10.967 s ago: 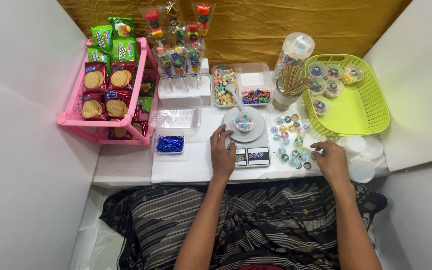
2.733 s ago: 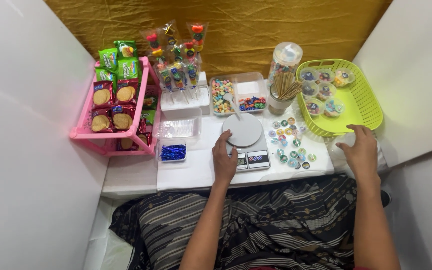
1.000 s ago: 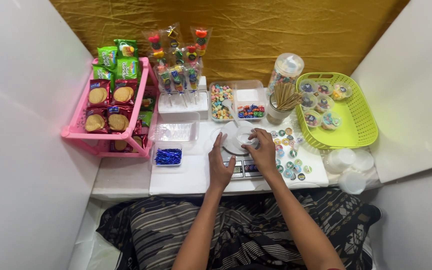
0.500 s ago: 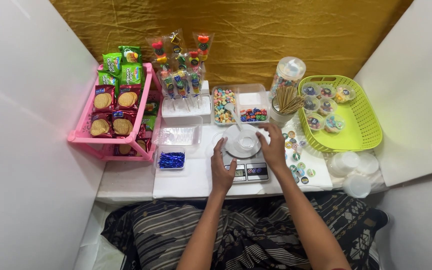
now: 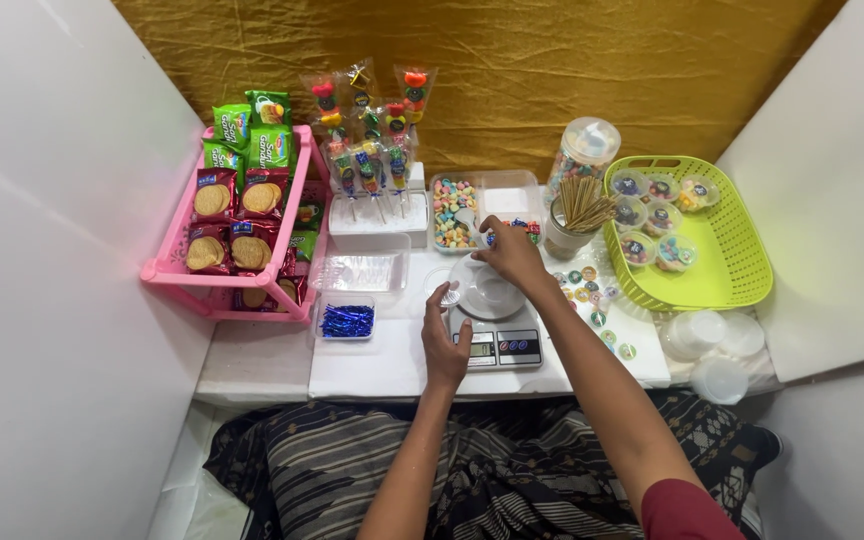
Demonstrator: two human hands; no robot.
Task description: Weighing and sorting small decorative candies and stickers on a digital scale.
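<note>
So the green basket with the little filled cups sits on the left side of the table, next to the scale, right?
Not quite. The head view shows the green basket with the small filled cups on the right side of the table; the pink rack of biscuit packs is on the left. The scale sits between.

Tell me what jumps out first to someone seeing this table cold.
The pink rack of biscuit packets at far left and the lime-green basket of small filled cups at right frame the scene. Between them, the left hand rests at the small digital scale, while the right hand reaches past its round pan toward the clear candy tray.
</note>
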